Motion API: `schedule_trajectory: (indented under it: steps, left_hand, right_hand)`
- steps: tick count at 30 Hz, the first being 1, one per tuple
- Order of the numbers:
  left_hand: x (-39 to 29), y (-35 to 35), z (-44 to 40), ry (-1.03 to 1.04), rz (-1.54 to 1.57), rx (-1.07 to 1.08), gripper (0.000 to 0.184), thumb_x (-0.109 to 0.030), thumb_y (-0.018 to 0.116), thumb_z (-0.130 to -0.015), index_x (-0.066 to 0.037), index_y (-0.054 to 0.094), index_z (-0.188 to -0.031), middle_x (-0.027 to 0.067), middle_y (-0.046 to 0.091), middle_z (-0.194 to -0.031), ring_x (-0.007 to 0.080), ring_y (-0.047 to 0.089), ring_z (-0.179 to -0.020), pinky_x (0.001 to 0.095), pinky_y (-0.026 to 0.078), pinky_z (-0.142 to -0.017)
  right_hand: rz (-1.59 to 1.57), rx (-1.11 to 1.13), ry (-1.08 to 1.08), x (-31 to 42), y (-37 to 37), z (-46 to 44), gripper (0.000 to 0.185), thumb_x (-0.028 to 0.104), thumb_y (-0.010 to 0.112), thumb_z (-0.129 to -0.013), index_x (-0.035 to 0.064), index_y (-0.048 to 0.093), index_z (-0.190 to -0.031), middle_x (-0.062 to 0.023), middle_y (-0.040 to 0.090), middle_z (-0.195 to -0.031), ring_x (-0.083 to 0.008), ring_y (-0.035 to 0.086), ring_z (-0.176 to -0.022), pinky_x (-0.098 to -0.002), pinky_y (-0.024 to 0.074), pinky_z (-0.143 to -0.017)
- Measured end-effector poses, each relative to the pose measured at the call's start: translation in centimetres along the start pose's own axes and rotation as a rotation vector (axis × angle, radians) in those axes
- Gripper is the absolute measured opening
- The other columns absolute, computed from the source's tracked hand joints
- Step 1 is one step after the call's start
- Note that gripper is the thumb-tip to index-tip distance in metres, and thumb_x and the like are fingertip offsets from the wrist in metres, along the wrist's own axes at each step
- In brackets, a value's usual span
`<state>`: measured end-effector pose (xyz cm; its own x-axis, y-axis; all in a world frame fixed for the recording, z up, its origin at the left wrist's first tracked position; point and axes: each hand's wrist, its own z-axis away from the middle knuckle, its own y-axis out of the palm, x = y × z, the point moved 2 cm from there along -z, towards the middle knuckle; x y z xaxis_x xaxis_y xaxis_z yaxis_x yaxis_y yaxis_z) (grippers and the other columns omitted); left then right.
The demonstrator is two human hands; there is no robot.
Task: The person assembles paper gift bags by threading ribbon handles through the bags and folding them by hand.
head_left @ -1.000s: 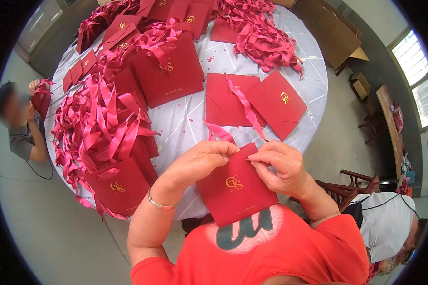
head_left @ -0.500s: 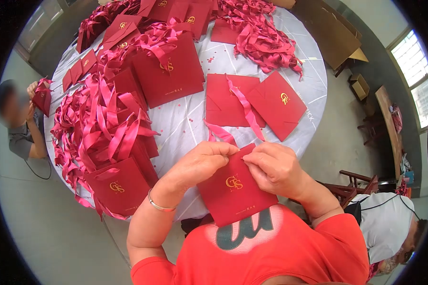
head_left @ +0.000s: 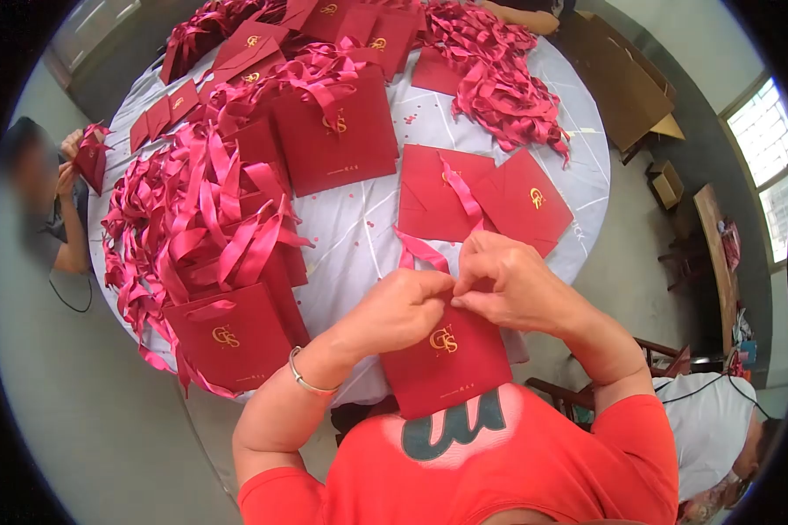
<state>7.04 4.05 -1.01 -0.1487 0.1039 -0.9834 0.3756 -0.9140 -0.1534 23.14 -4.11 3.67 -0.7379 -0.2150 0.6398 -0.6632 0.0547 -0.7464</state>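
A red paper gift bag point(head_left: 447, 372) with a gold monogram lies flat against my shirt, its top edge under my hands. My left hand point(head_left: 404, 306) is closed at the bag's top left, thumb and forefinger pinched on it. With its fingers pinched, my right hand point(head_left: 510, 278) meets the left fingertips at the top edge. A pink ribbon point(head_left: 425, 252) loops up from behind the bag's top, and another length of ribbon point(head_left: 462, 194) runs down to my right hand. My fingers cover the exact spot they pinch.
Two flat red bags point(head_left: 531, 203) lie just beyond my hands. Ribboned bags point(head_left: 236, 337) stand stacked at the left, with a ribbon heap point(head_left: 508, 96) at the far right of the round table point(head_left: 587, 131). A person point(head_left: 39, 197) sits at the left; another point(head_left: 709, 429) is at the right.
My right hand has risen slightly and drawn in against the left fingertips at the bag's top edge. The view has shifted, so the table's things sit farther right.
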Motion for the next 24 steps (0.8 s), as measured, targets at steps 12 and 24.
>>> schedule_trajectory:
  steps: [12, 24]
  left_hand:
    - [-0.9, 1.3, 0.8, 0.304, -0.43, -0.403, 0.02, -0.011, 0.075, -0.079, -0.001, 0.061, -0.09, 0.0135, 0.068, -0.068, 0.0205, 0.067, -0.06, 0.0301, 0.05, -0.056]
    - [-0.7, 2.2, 1.0, 0.326, -0.432, -0.418, 0.021, -0.006, 0.077, -0.076, -0.003, 0.059, -0.084, 0.0105, 0.069, -0.067, 0.0161, 0.068, -0.059, 0.0262, 0.049, -0.054]
  right_hand:
    - [-0.384, 0.815, 0.39, -1.9, -1.7, -5.3, 0.015, 0.007, 0.06, -0.092, -0.0005, 0.063, -0.104, -0.0032, 0.067, -0.085, -0.0065, 0.062, -0.074, -0.0248, 0.0506, -0.063]
    - [-0.701, 0.915, 0.591, -5.0, 1.3, -4.7, 0.021, 0.008, 0.074, -0.073, 0.0041, 0.066, -0.091, 0.0018, 0.058, -0.072, -0.0085, 0.051, -0.062, -0.0248, 0.0391, -0.054]
